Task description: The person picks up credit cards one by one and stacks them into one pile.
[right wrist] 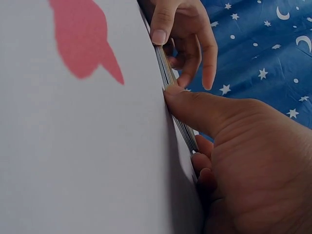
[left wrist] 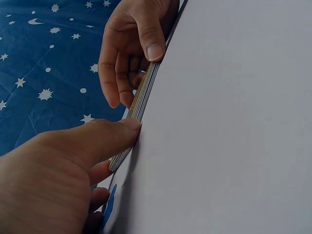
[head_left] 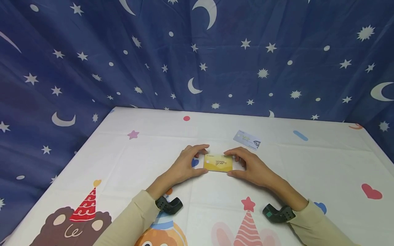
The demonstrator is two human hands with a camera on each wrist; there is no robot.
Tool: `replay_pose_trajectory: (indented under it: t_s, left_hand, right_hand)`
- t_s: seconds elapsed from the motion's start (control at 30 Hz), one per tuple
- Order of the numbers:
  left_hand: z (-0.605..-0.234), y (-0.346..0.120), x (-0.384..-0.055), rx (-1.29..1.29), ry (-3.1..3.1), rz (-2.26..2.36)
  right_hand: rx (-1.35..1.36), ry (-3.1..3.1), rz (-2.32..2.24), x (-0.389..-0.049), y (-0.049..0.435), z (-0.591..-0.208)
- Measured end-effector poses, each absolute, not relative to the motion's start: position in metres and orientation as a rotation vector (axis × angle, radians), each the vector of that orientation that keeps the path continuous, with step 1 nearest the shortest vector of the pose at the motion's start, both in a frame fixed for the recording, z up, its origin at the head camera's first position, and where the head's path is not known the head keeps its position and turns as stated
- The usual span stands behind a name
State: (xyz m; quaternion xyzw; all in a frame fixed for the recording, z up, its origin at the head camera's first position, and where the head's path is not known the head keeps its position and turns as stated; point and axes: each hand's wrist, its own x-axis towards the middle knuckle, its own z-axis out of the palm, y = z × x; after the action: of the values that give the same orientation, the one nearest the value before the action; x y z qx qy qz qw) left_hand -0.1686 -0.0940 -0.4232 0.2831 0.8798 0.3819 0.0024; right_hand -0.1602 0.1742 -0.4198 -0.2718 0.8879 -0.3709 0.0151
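Note:
A small stack of cards (head_left: 218, 163) lies near the middle of the table, a yellow one face up on top. My left hand (head_left: 190, 162) grips its left end, with the thumb on the near long edge and fingers toward the far side. At the other end my right hand (head_left: 253, 167) holds the stack in the same way. Both wrist views show the layered card edges (left wrist: 142, 100) under the two thumbs. Beyond the right hand, a single silver-grey card (head_left: 247, 139) lies flat and apart from the stack.
A white tablecloth (head_left: 160, 136) printed with cartoon animals, hearts and stars covers the table. Behind and to the left hangs a dark blue curtain (head_left: 172, 68) with moons and stars. Each wrist wears a black band, the left one (head_left: 169, 205) and the right one (head_left: 278, 214).

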Motion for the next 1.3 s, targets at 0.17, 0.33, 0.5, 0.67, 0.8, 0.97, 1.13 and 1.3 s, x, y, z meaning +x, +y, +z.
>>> replay_pose_trajectory:
  t_s: [0.17, 0.33, 0.5, 0.67, 0.8, 0.97, 1.13, 1.3]
  left_hand:
    - [-0.4241, -0.0943, -0.1692, 0.916, 2.768, 1.193]
    - [-0.4246, -0.0948, -0.1695, 0.938, 2.768, 1.209]
    - [-0.4245, -0.0949, -0.1695, 0.995, 2.741, 1.271]
    - [-0.4219, -0.094, -0.1693, 1.063, 2.67, 1.326]
    - [-0.4211, -0.0936, -0.1694, 1.072, 2.65, 1.333]
    - [-0.4231, -0.0935, -0.1704, 1.083, 2.65, 1.342]
    - [-0.4242, -0.0937, -0.1707, 1.094, 2.648, 1.351]
    - [-0.4233, -0.0941, -0.1703, 1.097, 2.643, 1.356]
  right_hand:
    - [-0.844, 2.748, -1.167, -0.1608, 0.1742, -0.42]
    - [-0.85, 2.756, -1.176, -0.161, 0.1736, -0.42]
    - [-0.869, 2.77, -1.202, -0.16, 0.1724, -0.4189]
    - [-0.886, 2.769, -1.223, -0.1595, 0.1714, -0.4178]
    - [-0.895, 2.771, -1.224, -0.1595, 0.1715, -0.4177]
    - [-0.9, 2.771, -1.226, -0.1594, 0.1716, -0.4187]
    - [-0.897, 2.771, -1.223, -0.159, 0.1713, -0.4187]
    - [-0.887, 2.755, -1.22, -0.1594, 0.1709, -0.4191]
